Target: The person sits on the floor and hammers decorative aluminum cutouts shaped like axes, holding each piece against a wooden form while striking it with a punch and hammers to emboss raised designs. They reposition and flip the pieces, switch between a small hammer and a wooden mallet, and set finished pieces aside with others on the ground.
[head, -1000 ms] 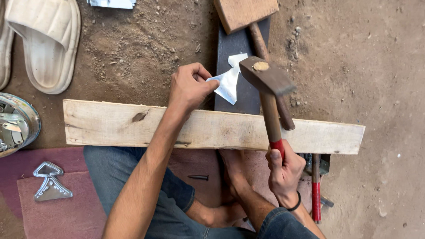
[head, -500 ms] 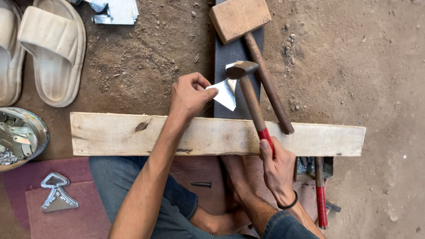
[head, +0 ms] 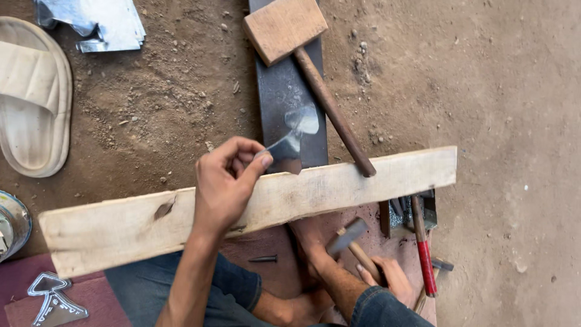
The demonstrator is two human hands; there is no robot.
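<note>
Sheet-metal piece [head: 289,144], thin and shiny, sits pinched between thumb and fingertips of our left hand [head: 225,184], held over the dark steel bar [head: 284,97] just above the wooden plank [head: 121,227]. A wooden mallet [head: 284,27] lies across that bar, its handle reaching the plank. Lower right, below the plank, our right hand [head: 387,278] wraps its fingers around the hammer [head: 348,237]. A red-handled tool [head: 423,254] lies just beside it.
</note>
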